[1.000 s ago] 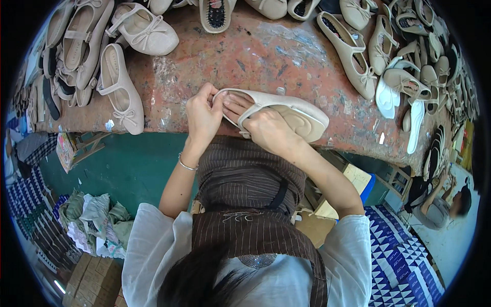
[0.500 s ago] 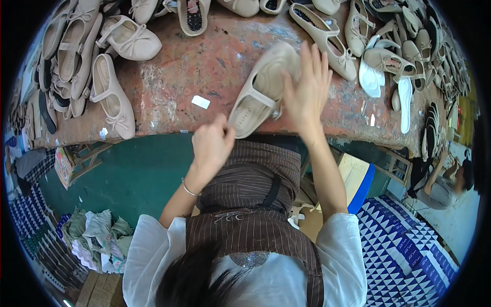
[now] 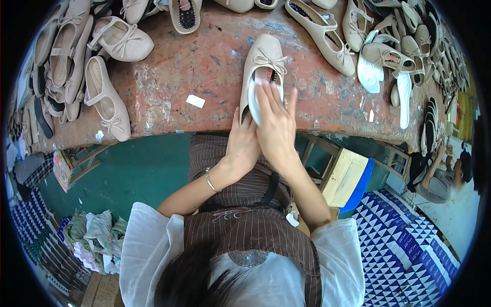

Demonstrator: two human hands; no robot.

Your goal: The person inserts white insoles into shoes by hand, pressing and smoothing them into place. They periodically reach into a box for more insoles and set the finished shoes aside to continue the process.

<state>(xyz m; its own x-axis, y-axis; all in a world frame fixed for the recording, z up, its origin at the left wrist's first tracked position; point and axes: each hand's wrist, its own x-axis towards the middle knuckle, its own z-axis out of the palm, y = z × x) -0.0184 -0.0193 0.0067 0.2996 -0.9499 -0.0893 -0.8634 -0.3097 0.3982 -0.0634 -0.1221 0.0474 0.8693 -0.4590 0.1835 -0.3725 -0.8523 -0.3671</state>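
Left grip (image 3: 244,144) is clasped at the heel of a beige shoe (image 3: 262,51), pointed away over the tabletop (image 3: 204,61); just ahead, a white insole (image 3: 253,105) is overlaid by the right grip (image 3: 276,123), fingers extended; whether pinched cannot be told.

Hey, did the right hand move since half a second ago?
Yes: the right hand moved left and toward the near edge of the table, judged against the small white rectangle lying there.
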